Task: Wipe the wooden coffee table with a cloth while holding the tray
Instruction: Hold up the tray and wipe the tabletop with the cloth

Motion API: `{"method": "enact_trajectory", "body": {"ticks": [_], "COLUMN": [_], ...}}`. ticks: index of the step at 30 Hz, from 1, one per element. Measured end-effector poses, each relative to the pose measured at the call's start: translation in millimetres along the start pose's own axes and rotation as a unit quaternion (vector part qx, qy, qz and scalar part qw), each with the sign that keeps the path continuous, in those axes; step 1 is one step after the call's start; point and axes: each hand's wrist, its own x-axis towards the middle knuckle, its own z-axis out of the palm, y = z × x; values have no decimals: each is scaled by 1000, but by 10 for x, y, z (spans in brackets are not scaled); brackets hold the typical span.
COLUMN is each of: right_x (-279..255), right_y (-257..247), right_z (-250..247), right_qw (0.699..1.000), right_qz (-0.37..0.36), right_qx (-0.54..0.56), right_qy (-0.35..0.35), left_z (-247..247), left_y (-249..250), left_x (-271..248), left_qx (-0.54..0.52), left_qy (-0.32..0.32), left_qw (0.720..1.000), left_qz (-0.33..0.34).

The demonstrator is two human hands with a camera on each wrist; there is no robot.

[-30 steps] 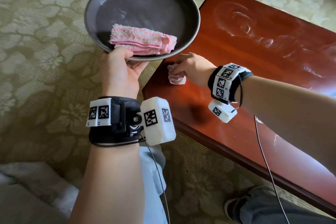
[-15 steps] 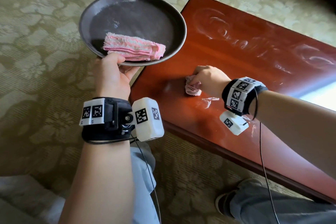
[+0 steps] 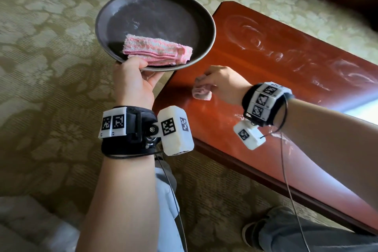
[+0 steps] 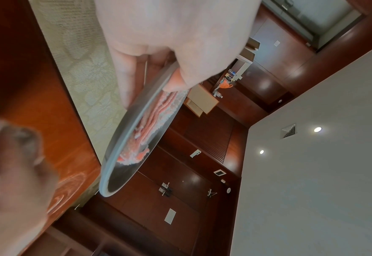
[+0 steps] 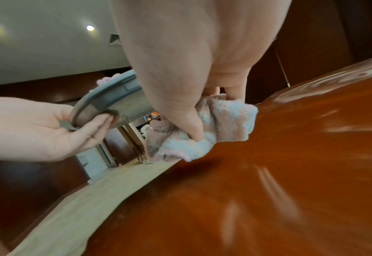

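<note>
Head view: left hand (image 3: 133, 82) grips the near rim of the round dark tray (image 3: 104, 24), thumb over the edge, fingers beneath. Tray held in the air over the carpet (image 3: 45, 51), just beside the left end of the surface (image 3: 266, 71). A folded pink towel (image 3: 157, 52) lies in the tray's near half. Right hand (image 3: 223, 84) is clamped on a bunched pink cloth (image 3: 201, 92), pressing it on the surface near its left end. Pale swirl smears mark the wood farther along. Hands are apart. Marker bands on both wrists; a shoe (image 3: 251, 233) on the carpet below.

Left wrist view: thumb on top of the tray (image 4: 137, 121) rim, fingers under it; towel (image 4: 154, 121) inside. Blurred grey-pink mass at lower left, possibly the right hand, cannot tell.

Right wrist view: right hand (image 5: 191, 57) has thumb and fingers curled round the cloth (image 5: 222, 124), which touches the surface (image 5: 290, 173) close to its edge. Left hand (image 5: 38, 128) pinches the tray (image 5: 110, 98) rim beside it, not touching the cloth.
</note>
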Motion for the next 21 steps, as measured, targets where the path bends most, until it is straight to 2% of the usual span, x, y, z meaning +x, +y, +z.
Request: {"method": "enact_trajectory", "body": {"ticks": [4, 9, 16, 21], "right_x": [478, 695, 410, 33], "right_y": [-288, -330, -223, -116], "right_z": [242, 532, 485, 360], "right_qw": [999, 999, 996, 996], "right_qz": [-41, -24, -83, -63], "right_qx": [-11, -9, -23, -13], "right_qy": [-5, -21, -36, -57], "left_z": [-73, -135, -86, -25], "left_y": [85, 119, 70, -35], "left_x": [48, 65, 10, -48], "left_qx": [-15, -18, -19, -6], "left_qy": [11, 25, 20, 12], "left_qw": [1000, 999, 999, 1000], "left_qz": [6, 15, 18, 14]}}
